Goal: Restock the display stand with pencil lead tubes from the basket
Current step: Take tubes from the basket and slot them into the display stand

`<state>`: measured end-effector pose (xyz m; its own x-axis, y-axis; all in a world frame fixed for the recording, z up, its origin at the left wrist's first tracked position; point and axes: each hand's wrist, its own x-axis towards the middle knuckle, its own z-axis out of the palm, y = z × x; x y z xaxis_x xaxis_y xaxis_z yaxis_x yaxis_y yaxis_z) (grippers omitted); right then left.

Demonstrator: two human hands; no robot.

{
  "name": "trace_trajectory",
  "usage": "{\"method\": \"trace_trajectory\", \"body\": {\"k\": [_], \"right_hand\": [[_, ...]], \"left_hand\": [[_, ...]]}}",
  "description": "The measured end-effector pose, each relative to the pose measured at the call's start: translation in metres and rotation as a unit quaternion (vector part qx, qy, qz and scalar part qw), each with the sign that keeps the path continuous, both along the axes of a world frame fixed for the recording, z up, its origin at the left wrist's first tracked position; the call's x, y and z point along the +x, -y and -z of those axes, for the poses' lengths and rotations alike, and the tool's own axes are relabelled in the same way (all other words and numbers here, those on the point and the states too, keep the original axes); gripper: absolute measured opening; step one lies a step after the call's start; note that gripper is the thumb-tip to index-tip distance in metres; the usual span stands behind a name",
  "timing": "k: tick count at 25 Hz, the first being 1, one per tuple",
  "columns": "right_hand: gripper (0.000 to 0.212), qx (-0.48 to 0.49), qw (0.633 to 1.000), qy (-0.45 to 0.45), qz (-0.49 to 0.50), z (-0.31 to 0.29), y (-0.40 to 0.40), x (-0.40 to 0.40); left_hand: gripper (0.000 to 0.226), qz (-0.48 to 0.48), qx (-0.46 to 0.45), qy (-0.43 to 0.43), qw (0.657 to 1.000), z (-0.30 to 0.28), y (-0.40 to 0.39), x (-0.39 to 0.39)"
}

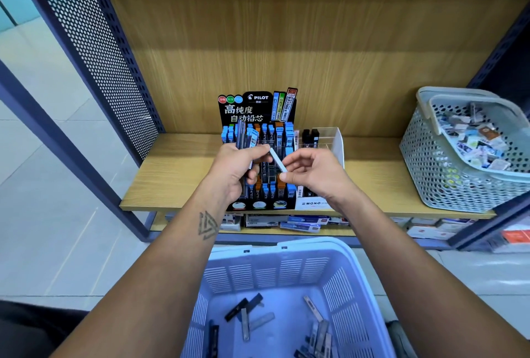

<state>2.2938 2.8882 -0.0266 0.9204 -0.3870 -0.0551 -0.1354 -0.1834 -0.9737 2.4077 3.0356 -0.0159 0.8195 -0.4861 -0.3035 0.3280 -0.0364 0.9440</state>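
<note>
A black Pilot display stand (258, 111) sits on the wooden shelf (177, 174), its rows packed with blue- and orange-capped lead tubes. In front of it my left hand (238, 171) grips a small bundle of tubes (246, 138) upright. A single pale tube (277, 159) slants between both hands, and my right hand (312, 174) pinches its lower end with thumb and fingertips. Below, the blue basket (286, 257) holds several loose dark and grey tubes (318, 329) on its floor.
A clear acrylic holder (329, 139) with dark tubes stands right of the stand, above a white MONO box (312, 203). A grey perforated basket (430, 162) of small items sits at the shelf's right end. Boxed stock lies on the lower shelf (301, 225). A perforated metal side panel (94, 42) rises at left.
</note>
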Motion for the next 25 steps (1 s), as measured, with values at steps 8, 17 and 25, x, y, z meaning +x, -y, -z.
{"method": "trace_trajectory", "body": {"k": [8, 17, 25], "right_hand": [[0.030, -0.031, 0.999, -0.006, 0.011, 0.004, 0.007, -0.006], [0.035, -0.026, 0.999, 0.027, -0.018, -0.013, 0.063, -0.028], [0.012, -0.133, 0.982, 0.018, 0.136, -0.006, 0.108, -0.033]], "left_hand": [[0.019, 0.037, 0.029, 0.059, 0.997, 0.016, 0.016, -0.009], [0.027, 0.124, 0.048, 0.113, 0.985, 0.010, 0.059, -0.025], [0.032, 0.073, 0.034, 0.043, 0.996, 0.011, 0.076, -0.014]]}}
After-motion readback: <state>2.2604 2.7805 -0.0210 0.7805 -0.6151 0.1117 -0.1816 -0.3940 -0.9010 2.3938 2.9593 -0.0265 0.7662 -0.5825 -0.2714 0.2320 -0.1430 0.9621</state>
